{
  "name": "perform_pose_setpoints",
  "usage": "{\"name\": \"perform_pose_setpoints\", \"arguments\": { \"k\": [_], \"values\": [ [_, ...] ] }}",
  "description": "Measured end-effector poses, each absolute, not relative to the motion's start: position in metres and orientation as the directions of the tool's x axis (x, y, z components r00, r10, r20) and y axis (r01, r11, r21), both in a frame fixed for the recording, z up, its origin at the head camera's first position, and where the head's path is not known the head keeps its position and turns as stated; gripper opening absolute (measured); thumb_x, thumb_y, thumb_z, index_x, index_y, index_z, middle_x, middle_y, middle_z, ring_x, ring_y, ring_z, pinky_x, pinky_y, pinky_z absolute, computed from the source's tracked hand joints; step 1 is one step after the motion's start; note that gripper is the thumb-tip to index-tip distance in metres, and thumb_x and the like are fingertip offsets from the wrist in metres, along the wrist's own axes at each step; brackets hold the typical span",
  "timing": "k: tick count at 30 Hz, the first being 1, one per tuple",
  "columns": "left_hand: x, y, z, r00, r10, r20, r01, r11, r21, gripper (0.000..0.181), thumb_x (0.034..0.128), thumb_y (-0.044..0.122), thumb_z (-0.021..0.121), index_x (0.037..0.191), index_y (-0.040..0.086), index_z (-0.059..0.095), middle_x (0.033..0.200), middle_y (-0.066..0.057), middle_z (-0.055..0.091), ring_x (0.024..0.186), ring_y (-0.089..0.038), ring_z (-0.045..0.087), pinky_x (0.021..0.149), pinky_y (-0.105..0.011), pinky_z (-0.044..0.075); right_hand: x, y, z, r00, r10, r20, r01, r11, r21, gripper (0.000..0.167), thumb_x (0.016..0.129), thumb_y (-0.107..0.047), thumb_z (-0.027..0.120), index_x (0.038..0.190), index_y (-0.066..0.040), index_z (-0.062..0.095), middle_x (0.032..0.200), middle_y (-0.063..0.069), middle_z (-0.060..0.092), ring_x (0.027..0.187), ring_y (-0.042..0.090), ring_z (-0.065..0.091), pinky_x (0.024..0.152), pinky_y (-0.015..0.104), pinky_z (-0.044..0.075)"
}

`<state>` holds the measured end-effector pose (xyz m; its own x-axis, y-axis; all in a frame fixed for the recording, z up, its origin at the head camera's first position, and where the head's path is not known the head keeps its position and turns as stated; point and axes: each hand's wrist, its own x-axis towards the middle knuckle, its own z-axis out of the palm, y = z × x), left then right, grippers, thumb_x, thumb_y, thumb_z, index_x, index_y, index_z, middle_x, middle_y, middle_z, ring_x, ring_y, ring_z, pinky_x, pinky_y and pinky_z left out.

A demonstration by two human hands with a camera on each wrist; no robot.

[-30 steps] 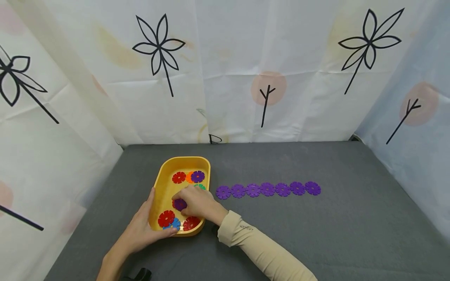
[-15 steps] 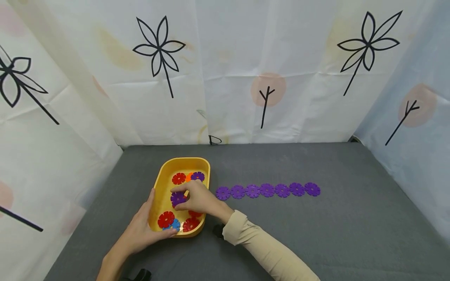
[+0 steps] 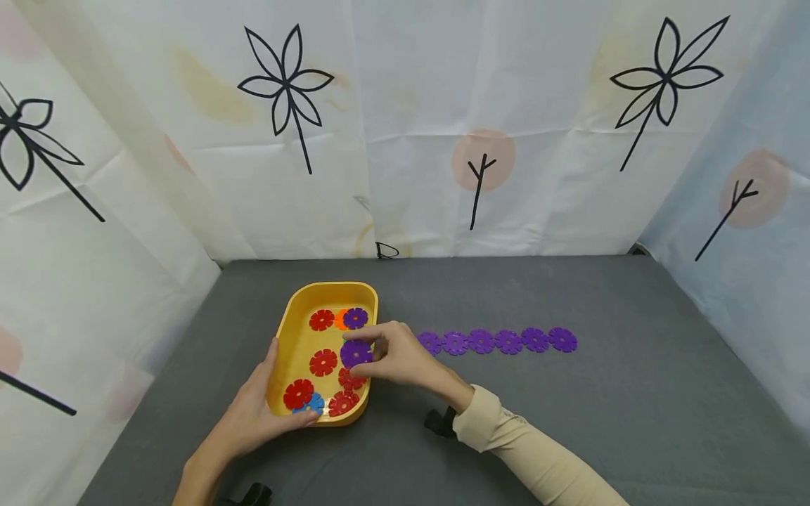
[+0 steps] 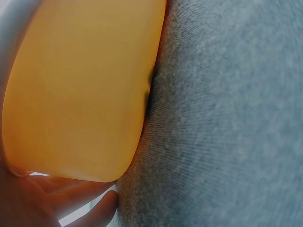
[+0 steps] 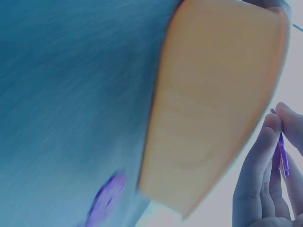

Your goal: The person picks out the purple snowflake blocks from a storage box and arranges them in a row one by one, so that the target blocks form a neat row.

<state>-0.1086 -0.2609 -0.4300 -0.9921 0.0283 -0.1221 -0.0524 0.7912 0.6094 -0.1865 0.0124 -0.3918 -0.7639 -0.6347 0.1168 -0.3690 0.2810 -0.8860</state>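
Three sides of pale cloth (image 3: 418, 84), printed with black plant outlines, surround a grey table (image 3: 601, 422); the head view crops the cloth above and the table below. A yellow tray (image 3: 297, 344) sits on the table's left part; both wrist views show only its outer wall, hiding the contents. A beige sleeve (image 3: 544, 450) covers the right forearm and runs out of frame.

The left hand (image 3: 256, 407) grips the tray's near left corner, thumb over the rim, its other fingers mostly hidden behind the wall. The right hand (image 3: 405, 358), over the tray's right edge, pinches a purple flower disc (image 3: 356, 354) between thumb and fingertips; the right wrist view shows that disc edge-on, partly covered by fingers.

A row of purple discs (image 3: 481, 341) lies right of the tray, its left end running behind the right hand, so the full count cannot be told. Two black objects are unclear: one (image 3: 439, 424) under the right wrist, partly behind the cuff, another (image 3: 256, 494) cropped by the bottom edge.

Inside the tray, five red discs (image 3: 323, 362) show. A blue disc (image 3: 314, 403) is half hidden by a red one, and an orange disc (image 3: 340, 319) by another purple disc (image 3: 356, 318).
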Motion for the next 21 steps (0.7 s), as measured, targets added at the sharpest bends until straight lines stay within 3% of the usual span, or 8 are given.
{"name": "perform_pose_setpoints", "arguments": {
  "k": [7,16,21],
  "values": [
    [-0.108,-0.262,-0.430,-0.992,0.014,-0.126,-0.066,0.794,0.605,0.137,0.0719,0.065,0.082,0.165,0.017,-0.006,0.154,-0.024,0.034,0.126,-0.036,0.047,0.102,-0.059,0.053,-0.194,0.076,-0.394,-0.810,-0.571,0.136,-0.371,0.319,-0.872,0.048,0.085,-0.011,0.083,0.130,-0.006,0.070,0.130,0.019,0.070,0.079,0.011,0.071,0.068,0.020,0.058],
    [-0.105,-0.260,-0.433,-0.991,0.015,-0.133,-0.070,0.789,0.610,0.136,0.0725,0.064,0.082,0.165,0.017,-0.006,0.155,-0.024,0.034,0.128,-0.037,0.047,0.104,-0.060,0.052,-0.203,0.173,-0.403,-0.896,-0.440,0.053,-0.269,0.445,-0.854,0.052,0.086,-0.006,0.081,0.134,0.004,0.064,0.133,0.031,0.063,0.065,0.012,0.064,0.054,0.023,0.049],
    [-0.106,-0.260,-0.433,-0.993,0.015,-0.113,-0.056,0.795,0.604,0.136,0.0721,0.064,0.082,0.166,0.018,-0.005,0.154,-0.023,0.036,0.127,-0.036,0.047,0.104,-0.060,0.052,-0.204,0.227,-0.402,-0.939,-0.343,-0.002,-0.199,0.552,-0.810,0.056,0.088,-0.010,0.080,0.138,0.006,0.060,0.132,0.036,0.060,0.070,0.016,0.070,0.059,0.029,0.057]
  ]
}}
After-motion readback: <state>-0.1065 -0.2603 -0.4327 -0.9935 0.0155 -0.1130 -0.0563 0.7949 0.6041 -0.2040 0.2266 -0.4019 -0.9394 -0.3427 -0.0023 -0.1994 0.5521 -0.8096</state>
